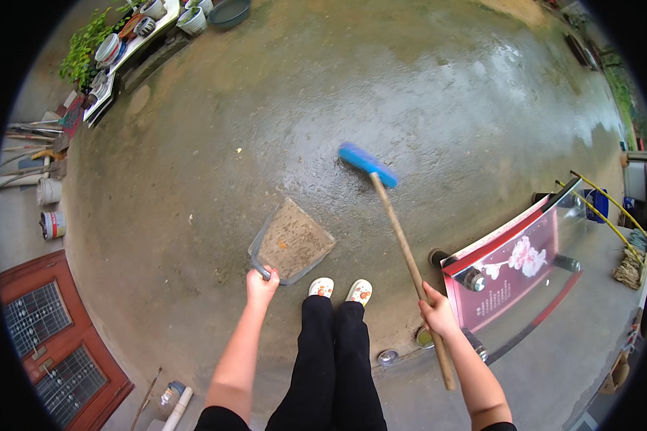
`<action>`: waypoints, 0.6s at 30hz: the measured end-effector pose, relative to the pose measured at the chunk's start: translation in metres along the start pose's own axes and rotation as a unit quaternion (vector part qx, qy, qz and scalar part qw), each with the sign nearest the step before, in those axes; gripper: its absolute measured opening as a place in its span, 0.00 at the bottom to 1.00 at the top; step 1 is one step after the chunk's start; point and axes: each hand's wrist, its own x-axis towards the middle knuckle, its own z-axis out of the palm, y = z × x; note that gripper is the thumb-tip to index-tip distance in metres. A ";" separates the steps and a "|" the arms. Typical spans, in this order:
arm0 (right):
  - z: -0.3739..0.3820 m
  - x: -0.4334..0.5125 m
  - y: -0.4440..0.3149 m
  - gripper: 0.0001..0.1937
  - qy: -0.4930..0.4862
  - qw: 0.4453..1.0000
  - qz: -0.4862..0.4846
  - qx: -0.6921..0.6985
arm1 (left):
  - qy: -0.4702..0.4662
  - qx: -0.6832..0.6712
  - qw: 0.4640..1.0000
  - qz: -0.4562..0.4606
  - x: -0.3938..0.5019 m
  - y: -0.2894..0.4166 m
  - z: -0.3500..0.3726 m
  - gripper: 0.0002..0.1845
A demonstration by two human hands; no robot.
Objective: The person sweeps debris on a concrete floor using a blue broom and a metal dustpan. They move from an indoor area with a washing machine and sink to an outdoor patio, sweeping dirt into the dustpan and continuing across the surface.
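Observation:
My left hand (262, 285) is closed around the grey handle of a dustpan (296, 240), whose dirty pan lies at or just above the wet concrete floor (194, 161), left of my feet. A small orange bit and dark dirt show in the pan. My right hand (438, 310) grips the wooden handle of a broom (404, 242). The broom's blue head (367, 164) is slightly blurred, ahead and to the right of the dustpan. Whether its bristles touch the floor I cannot tell.
A glass-topped table (517, 264) with a flower print stands close on the right. Two small round tins, one a metal bowl (387, 357), sit near my feet. Potted plants (108, 51) line a ledge at upper left; red doors (59, 339) are at lower left. A mop (628, 266) is far right.

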 end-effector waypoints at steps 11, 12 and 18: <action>0.059 -0.040 0.047 0.27 -0.206 0.957 0.121 0.163 | -0.026 0.033 0.999 0.020 0.019 0.023 0.012 0.18; 0.050 -0.045 0.051 0.26 -0.214 0.956 0.096 0.174 | -0.027 0.035 0.999 0.020 0.022 0.024 0.012 0.19; 0.018 -0.053 0.017 0.26 -0.079 0.979 0.069 0.176 | -0.051 0.030 0.998 0.005 0.011 0.025 -0.003 0.19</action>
